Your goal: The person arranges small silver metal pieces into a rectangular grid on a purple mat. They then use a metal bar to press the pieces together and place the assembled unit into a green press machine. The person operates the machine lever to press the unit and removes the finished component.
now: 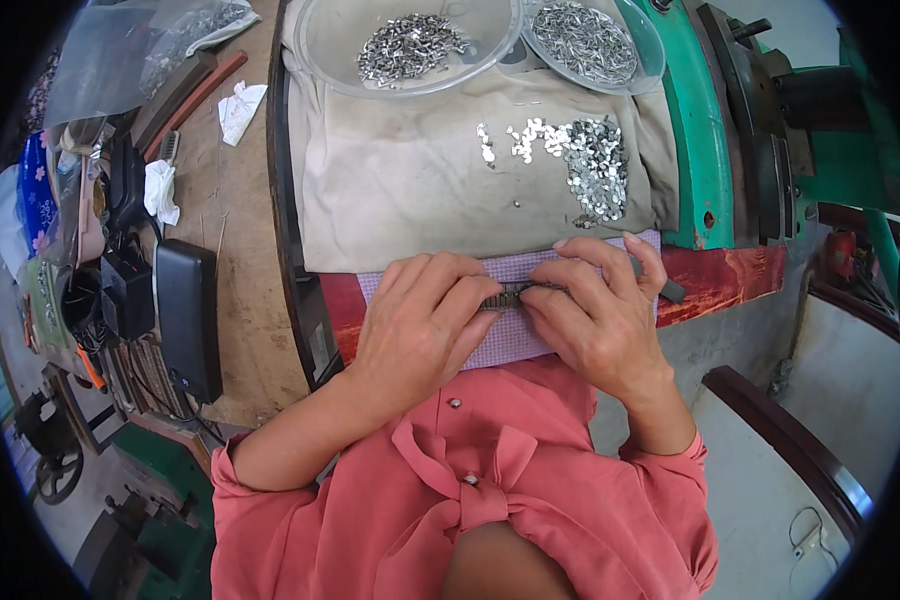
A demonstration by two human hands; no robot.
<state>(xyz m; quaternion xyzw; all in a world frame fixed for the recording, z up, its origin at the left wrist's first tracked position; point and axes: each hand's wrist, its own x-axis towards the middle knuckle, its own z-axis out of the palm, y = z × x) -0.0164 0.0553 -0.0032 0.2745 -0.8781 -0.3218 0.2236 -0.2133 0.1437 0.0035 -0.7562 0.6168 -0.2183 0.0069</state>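
A narrow, ridged metal strip lies between my two hands, over a purple checked cloth at the table's near edge. My left hand pinches its left end between thumb and fingers. At the other end, the thumb and index finger of my right hand close on the strip, while the remaining fingers are raised and curled. Most of the strip is covered by my fingers. Beyond the right hand, a pile of small flat silvery metal pieces is spread on a beige cloth.
At the back stand two clear plastic bowls, a larger one and a smaller one, both holding small metal parts. A green machine borders the right side. On the wooden bench at left are a black box, crumpled tissue and cables.
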